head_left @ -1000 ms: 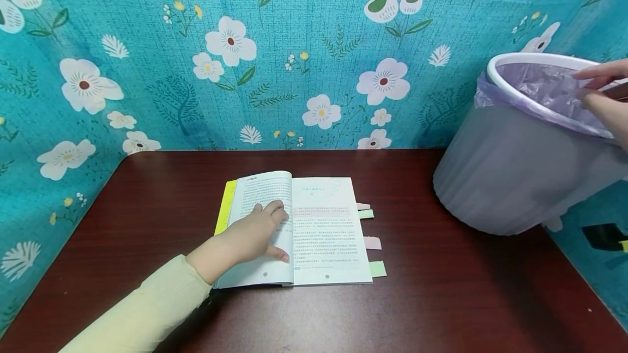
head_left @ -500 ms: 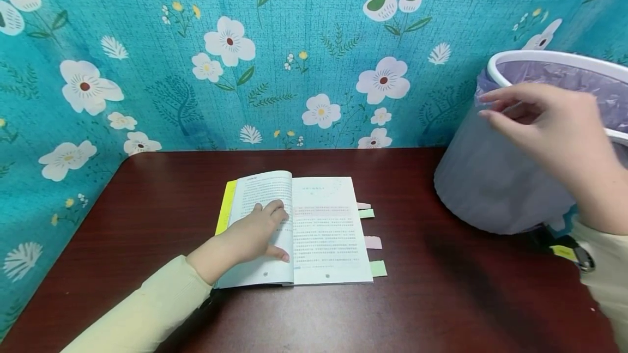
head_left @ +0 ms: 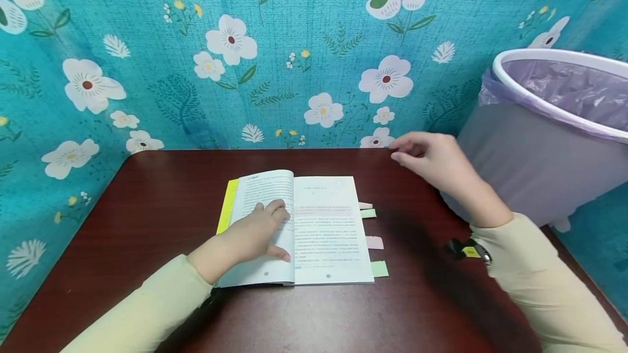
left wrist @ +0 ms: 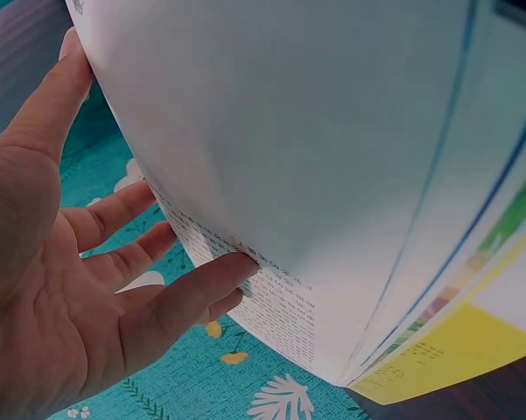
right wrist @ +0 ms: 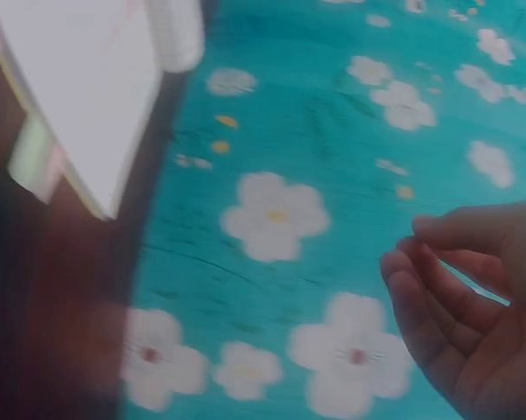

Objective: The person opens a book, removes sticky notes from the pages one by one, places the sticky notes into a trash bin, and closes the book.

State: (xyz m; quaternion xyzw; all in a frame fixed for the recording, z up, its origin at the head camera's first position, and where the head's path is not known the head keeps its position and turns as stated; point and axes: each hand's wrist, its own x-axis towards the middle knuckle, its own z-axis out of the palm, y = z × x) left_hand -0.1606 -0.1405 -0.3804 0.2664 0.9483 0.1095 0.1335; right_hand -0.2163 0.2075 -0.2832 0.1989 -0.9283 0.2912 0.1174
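An open book [head_left: 333,233] with printed pages lies on the dark table, its yellow edge [head_left: 227,208] showing at the left. My left hand [head_left: 250,241] rests on the left page, fingers spread, holding it down beside the fold. Close up in the left wrist view, those fingers [left wrist: 188,302] lie relaxed along the page [left wrist: 271,157]. Between the book and the bin, my right hand [head_left: 444,165] is raised above the table. Its fingers and thumb curve loosely with nothing between them, as the right wrist view also shows of this hand [right wrist: 481,306].
A grey bin [head_left: 539,151] with a white rim and purple liner stands at the right. Pink and green tabs [head_left: 380,269] stick out from the book's right side. A blue flowered cloth [head_left: 319,59] hangs behind the dark red-brown table [head_left: 147,206].
My right hand has come away from the bin's mouth, moving left and down toward the book. The left hand and the book stay in place.
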